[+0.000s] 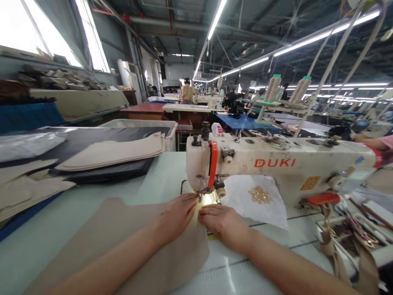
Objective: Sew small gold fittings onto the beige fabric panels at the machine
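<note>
A large taupe fabric panel (123,237) lies flat on the sewing table, its upper right corner under the needle area of a white sewing machine (239,159). Just left of the presser foot (200,197), my left hand (178,215) is closed on the panel, fingers together and tips close to the foot. My right hand (225,224) is closed at the panel's right edge, fingers bent together slightly below the lit needle. Both hands partly cover the cloth there, and the thumbs are mostly hidden. A small lamp brightens the spot between them.
Gold metal pieces (260,194) lie on a white sheet (239,196) under the machine arm. At right stands a tray (337,246) with scissors and straps. Stacked beige panels (113,153) lie at left. Thread cones (273,88) rise behind; a person (186,92) is farther back.
</note>
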The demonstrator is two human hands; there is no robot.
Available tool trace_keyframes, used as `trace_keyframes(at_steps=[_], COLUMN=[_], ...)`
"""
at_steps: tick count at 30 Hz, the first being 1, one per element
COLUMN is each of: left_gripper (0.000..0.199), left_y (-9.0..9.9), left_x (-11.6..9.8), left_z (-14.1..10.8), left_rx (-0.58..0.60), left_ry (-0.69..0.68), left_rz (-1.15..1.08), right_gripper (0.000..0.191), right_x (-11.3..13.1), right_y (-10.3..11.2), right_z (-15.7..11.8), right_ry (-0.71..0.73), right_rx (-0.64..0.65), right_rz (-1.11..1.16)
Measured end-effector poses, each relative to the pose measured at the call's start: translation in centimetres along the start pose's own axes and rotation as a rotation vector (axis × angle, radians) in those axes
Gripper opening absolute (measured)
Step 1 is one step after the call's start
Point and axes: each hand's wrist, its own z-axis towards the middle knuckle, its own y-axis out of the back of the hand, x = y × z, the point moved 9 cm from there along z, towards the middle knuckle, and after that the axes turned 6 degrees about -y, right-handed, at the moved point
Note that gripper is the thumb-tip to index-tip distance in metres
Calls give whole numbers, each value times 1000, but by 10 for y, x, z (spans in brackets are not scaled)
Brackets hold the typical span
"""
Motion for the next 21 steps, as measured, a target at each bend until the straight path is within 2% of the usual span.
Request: trace_keyframes(at_steps=[4,8,10,12,14,16,17,18,19,21], left_gripper=[29,35,45,64,77,70,63,55,46,35], left_y=[6,21,34,43,38,28,29,37,53,113], left_x=[-8,-23,-31,-45,-58,-63,-60,-51,-38,0], left_z=[-24,-51,-66,-85,-111,-142,-156,-168,-177,-187], left_rx=[-2,58,56,61,137,242,263,256,207,-3], left_ry=[18,93,163,173,117,58,62,98,176,490], left_rz=[-7,1,22,44,62,68,73,74,83,164], right_gripper=[20,24,27,29,28,27,26,27,29,36], right_x=[18,41,45,46,46,46,46,46,45,39], right_y=[0,-4,-2,4,11,19,23,26,29,31], right_z=[-1,-6,-7,-9,-12,-16,-18,-21,-22,-23], right_ry=[83,189,193,180,169,175,193,207,204,147], right_rx=[2,10,-12,-51,-92,-156,-196,-242,-289,-369], right_rz=[40,63,88,112,124,148,154,153,143,109])
